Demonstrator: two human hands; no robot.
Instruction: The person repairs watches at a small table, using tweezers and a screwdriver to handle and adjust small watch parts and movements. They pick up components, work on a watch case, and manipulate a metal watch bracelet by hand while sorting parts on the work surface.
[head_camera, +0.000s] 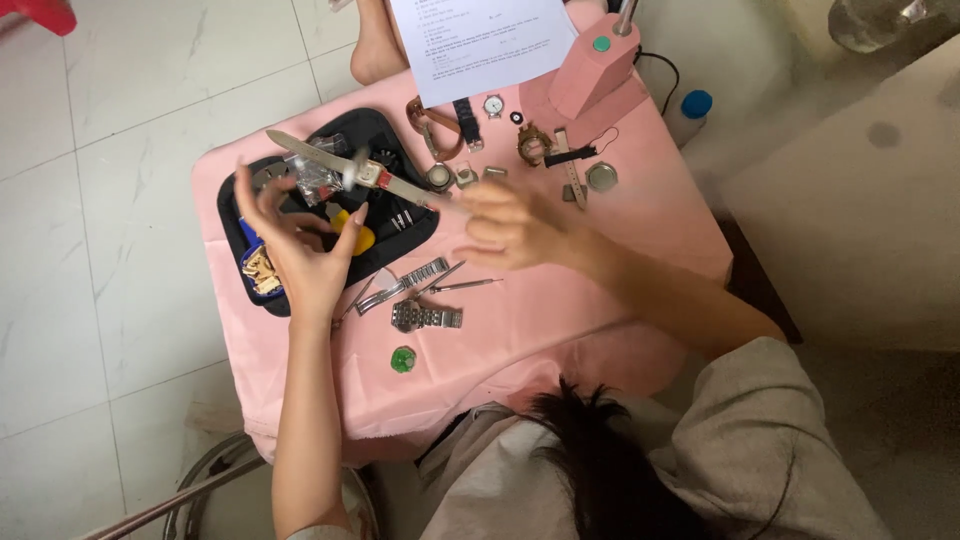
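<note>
Soft even daylight, motion-blurred hands (400, 235)

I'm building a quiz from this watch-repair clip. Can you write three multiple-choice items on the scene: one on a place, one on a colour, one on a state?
1. Where does the sheet of paper lie?
A. at the far edge of the table
B. on the floor
C. inside the black tool tray

2. What colour is the small round thing near the table's near edge?
A. blue
B. green
C. white

3. How is the left hand?
A. flat on the cloth
B. closed in a fist
C. raised over the tray, fingers spread

Answers: 1 A, the paper lies at the edge farthest from the person, beside the pink stand. 2 B, it shows green on the pink cloth. 3 C, the palm is up and open, while the right hand holds the end of a long thin tool.
</note>
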